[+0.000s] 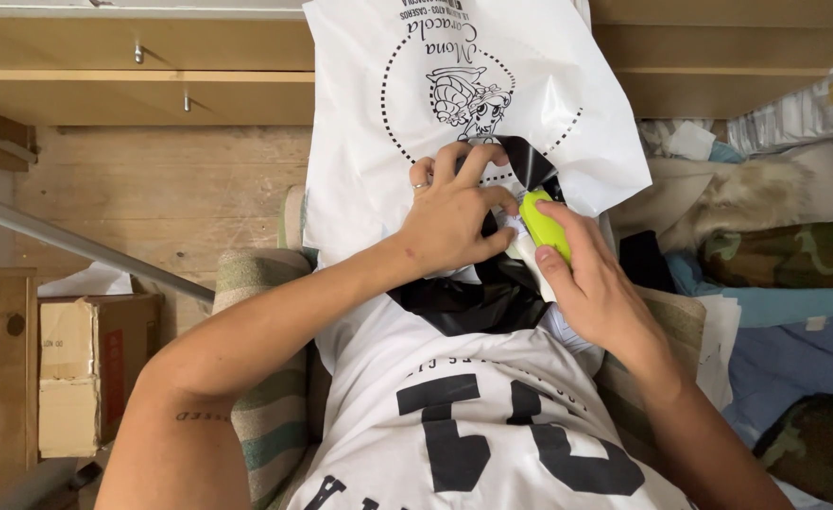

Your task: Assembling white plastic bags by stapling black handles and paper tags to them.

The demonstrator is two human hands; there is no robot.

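I am watching the right hand (601, 293) clasping a lime-green hand tool (544, 225), its tip pressing a small white tag (509, 219). Just left of it, the left hand (454, 212) is pinching black fabric (530, 161) flat against the white plastic bag (454, 85). The film looks thin, slippery and crinkly; holding near the pinch seems safest.

The white bag (454, 85) is showing as thin, glossy plastic with black print, and the black liner (473, 300) beneath is looking slick too. The lime-green tool (544, 225) is reading as smooth plastic — the wall boards (152, 189) behind as rough, matt wood.
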